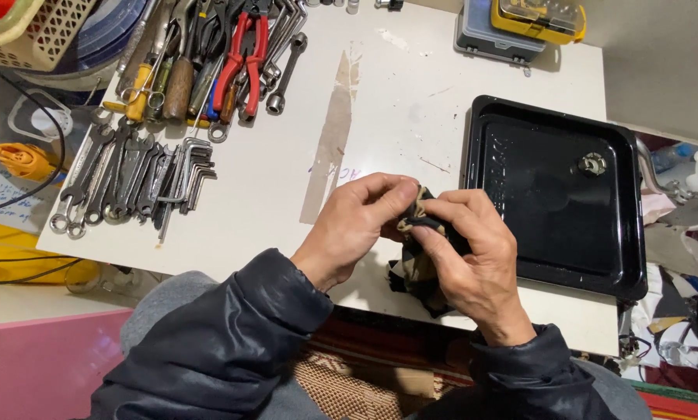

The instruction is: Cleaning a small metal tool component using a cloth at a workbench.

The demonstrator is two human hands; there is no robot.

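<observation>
Both hands meet over the near edge of a white, scuffed tabletop (411, 101), pinched together on a small crumpled rag of dark camouflage-patterned cloth (416, 268). The left hand (354, 227) closes thumb and fingertips on the cloth's top; the right hand (473, 260) clamps fingers around it from the right, and what sits inside the folds can't be told. Both forearms wear dark, slightly shiny jacket sleeves (232, 342). Just right of the hands lies a black glossy enamelled square tray (621, 257) with raised rim, holding a small round metal part (591, 164) near its far right corner. Far left: a row of grey steel open-ended spanners (104, 183), a bunch of bent steel hex keys (195, 173), red-handled pliers (244, 54), wooden- and yellow-handled screwdrivers (162, 85), all lying flat. A brownish worn strip (332, 140) runs along the tabletop's middle. At the far edge, a grey plastic case under a yellow one (520, 23). Cream lattice basket (30, 35) in the far left corner; pink surface (38, 365) near left.
</observation>
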